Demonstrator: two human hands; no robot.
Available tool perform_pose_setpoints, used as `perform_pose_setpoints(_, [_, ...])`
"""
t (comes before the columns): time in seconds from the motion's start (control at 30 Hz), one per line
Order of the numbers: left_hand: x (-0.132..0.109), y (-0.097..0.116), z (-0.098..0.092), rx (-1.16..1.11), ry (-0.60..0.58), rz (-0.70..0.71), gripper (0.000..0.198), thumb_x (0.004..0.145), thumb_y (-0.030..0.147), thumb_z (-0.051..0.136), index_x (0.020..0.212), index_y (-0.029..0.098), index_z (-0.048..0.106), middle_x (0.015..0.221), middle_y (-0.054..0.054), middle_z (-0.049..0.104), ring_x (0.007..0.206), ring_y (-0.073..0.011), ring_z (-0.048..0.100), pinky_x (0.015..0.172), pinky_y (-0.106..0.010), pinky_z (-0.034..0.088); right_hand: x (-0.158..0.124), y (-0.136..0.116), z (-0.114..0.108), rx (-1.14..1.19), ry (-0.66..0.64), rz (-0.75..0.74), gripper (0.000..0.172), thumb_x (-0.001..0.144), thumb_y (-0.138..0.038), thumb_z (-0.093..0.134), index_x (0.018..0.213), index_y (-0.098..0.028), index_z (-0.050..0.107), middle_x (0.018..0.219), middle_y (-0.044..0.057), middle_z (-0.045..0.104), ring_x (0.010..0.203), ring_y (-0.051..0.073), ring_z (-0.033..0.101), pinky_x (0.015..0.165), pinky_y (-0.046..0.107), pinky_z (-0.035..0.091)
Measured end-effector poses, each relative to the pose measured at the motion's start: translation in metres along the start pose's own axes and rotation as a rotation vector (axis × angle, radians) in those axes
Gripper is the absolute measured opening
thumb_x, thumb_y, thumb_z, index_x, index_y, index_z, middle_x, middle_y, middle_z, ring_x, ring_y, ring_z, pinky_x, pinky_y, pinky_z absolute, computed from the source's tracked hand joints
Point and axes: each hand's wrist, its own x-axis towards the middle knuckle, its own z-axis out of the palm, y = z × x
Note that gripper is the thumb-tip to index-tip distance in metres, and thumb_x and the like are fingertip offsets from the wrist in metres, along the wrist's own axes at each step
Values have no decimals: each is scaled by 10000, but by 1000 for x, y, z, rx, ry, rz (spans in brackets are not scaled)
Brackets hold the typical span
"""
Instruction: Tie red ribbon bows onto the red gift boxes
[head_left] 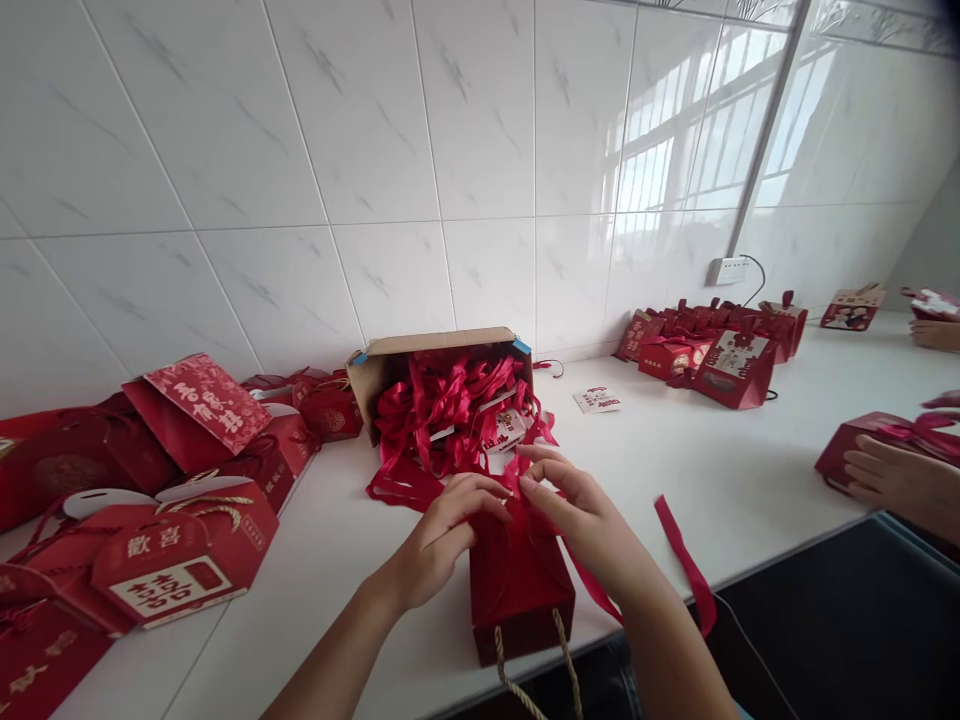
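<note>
A red gift box (517, 570) with twisted gold cord handles (514, 680) lies at the counter's front edge. At its far end my right hand (589, 510) holds a red ribbon (517, 468) between thumb and fingers. My left hand (442, 530) is curled over the box's left side, its fingertips closed around the same ribbon area; the exact grip is partly hidden. One ribbon tail hangs beneath my right wrist. Just beyond both hands, a cardboard box (435, 345) on its side spills tangled red ribbons (450, 400) and some printed cards (506, 430).
Several red gift boxes (187, 550) crowd the left side. More finished-looking boxes (739, 365) stand at the back right. A loose ribbon (686, 565) and a card (598, 400) lie on the white counter (637, 450). At right, another person's hand (900, 480) touches a red box (847, 445).
</note>
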Motion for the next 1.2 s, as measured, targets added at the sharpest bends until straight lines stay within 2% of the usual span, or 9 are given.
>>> perform_pose_setpoints(0.13, [1, 0, 6, -233, 9, -85, 180, 725, 98, 350, 779, 199, 489, 1123, -58, 575, 988, -207, 535, 849, -335, 440, -3, -2, 0, -18, -140, 97, 215, 834, -367, 517, 700, -201, 550, 1337, 39, 464, 1183, 251, 484, 917, 349, 396])
perform_pose_setpoints(0.23, [1, -2, 9, -376, 31, -108, 98, 740, 114, 362, 742, 201, 407, 1103, -63, 575, 1003, -201, 528, 839, -324, 434, -3, -4, 2, -102, -185, 135, 191, 813, -325, 515, 672, -199, 543, 1349, 43, 451, 1257, 281, 410, 937, 383, 376])
perform_pose_setpoints(0.4, [2, -8, 10, -447, 46, -125, 94, 758, 110, 384, 754, 199, 415, 1127, -59, 555, 1016, -194, 514, 844, -311, 412, -3, -6, 6, -231, -237, 86, 208, 808, -275, 484, 612, -208, 503, 1275, 57, 532, 1375, 255, 236, 1015, 419, 297])
perform_pose_setpoints(0.6, [2, -5, 11, -525, 35, -123, 96, 780, 106, 397, 728, 183, 417, 1144, -59, 539, 1027, -196, 488, 839, -297, 373, -3, -8, 7, -293, -252, 114, 109, 788, -276, 516, 716, -214, 568, 1393, 52, 434, 1389, 237, 212, 1044, 417, 258])
perform_pose_setpoints(0.7, [2, -3, 11, -528, 24, -117, 93, 794, 117, 410, 726, 180, 422, 1151, -62, 531, 1001, -191, 482, 825, -293, 360, -3, -8, 8, -332, -240, 102, 136, 787, -263, 499, 669, -213, 545, 1310, 51, 512, 1378, 239, 231, 1040, 425, 249])
perform_pose_setpoints(0.83, [2, -3, 9, -497, 37, -138, 92, 796, 127, 418, 719, 175, 435, 1139, -62, 533, 920, -175, 482, 826, -301, 348, -3, -8, 9, -331, -224, 128, 120, 765, -239, 503, 660, -210, 553, 1338, 45, 480, 1363, 251, 259, 1019, 422, 268])
perform_pose_setpoints(1.07, [2, -2, 12, -506, 25, -92, 111, 796, 106, 401, 724, 180, 444, 1106, -68, 542, 1033, -203, 471, 829, -297, 359, -4, -5, 11, -327, -216, 108, 145, 785, -280, 514, 668, -213, 568, 1300, 46, 509, 1338, 252, 295, 1022, 423, 266])
perform_pose_setpoints(1.13, [3, -3, 13, -474, 20, -73, 107, 810, 118, 398, 768, 184, 472, 1092, -67, 539, 1024, -200, 474, 837, -297, 364, -3, -5, 12, -326, -202, 108, 141, 794, -301, 518, 707, -216, 589, 1335, 52, 479, 1340, 253, 293, 1025, 422, 266])
perform_pose_setpoints(1.2, [5, -5, 11, -385, 96, -54, 93, 834, 162, 433, 887, 198, 502, 1071, -57, 533, 1016, -195, 470, 854, -296, 361, -4, -6, 13, -328, -189, 102, 150, 802, -320, 521, 728, -214, 597, 1346, 59, 470, 1325, 260, 322, 1025, 427, 265])
